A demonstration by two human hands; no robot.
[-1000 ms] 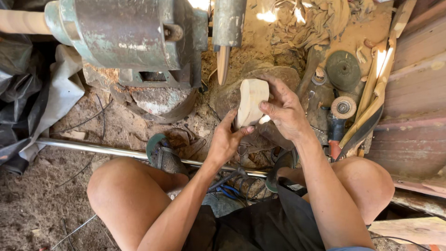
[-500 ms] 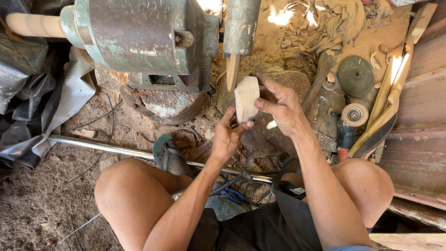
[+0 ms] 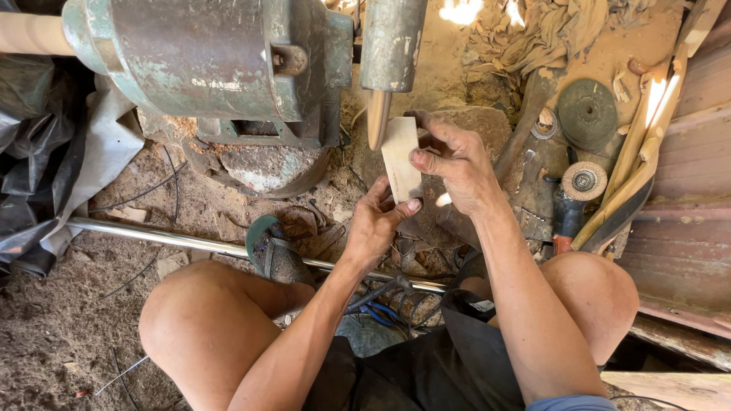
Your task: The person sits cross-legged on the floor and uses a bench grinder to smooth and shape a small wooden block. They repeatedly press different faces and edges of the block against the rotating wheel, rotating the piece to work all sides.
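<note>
Holding a wood block point(image 3: 401, 157) up to the tapered spindle point(image 3: 377, 118), shaping looks only partly done.

Both hands are on it: left hand point(image 3: 378, 221) pinches the bottom end between thumb and fingers, right hand point(image 3: 455, 160) is pressed around the upper right edge. Block sits just beside the spindle tip, touching or nearly, can't tell which. It's pale, flat and roughly rectangular, edges still blocky, so I'd guess plenty of shaping is left. Sawdust is all over the floor point(image 3: 61, 327), and a green motor point(image 3: 205, 61) sits to the left.
</note>
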